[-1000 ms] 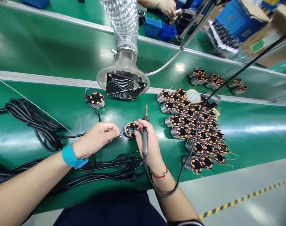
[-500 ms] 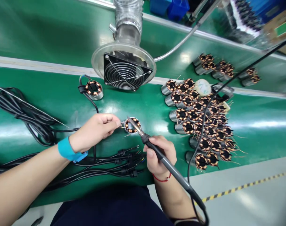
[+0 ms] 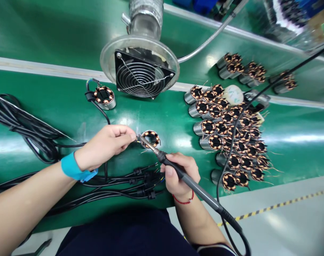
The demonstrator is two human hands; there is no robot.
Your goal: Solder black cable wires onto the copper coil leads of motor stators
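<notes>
Coil ring (image 3: 150,139) sits just past my left fingertips, between my two hands, a short steel cylinder packed with glossy copper windings around a black core. My soldering iron (image 3: 196,188) has just swung down from upright and now slants across my right hand (image 3: 180,176), its slim metal tip at the ring's near edge, though I can't tell whether it touches. My right fingers close firmly around the smooth black handle. My left hand (image 3: 105,145) pinches a thin metal end (image 3: 137,138) at the ring's rim, too small to make out properly. Beyond my grip, a wire-guarded fan (image 3: 142,76) sits in a clear round hood. Up and left stands a finished ring with a black cable (image 3: 104,97). Rows of coil rings (image 3: 215,142) crowd the glossy green belt (image 3: 71,106) to my right, and coiled rubbery cables (image 3: 23,128) lie to my left.
</notes>
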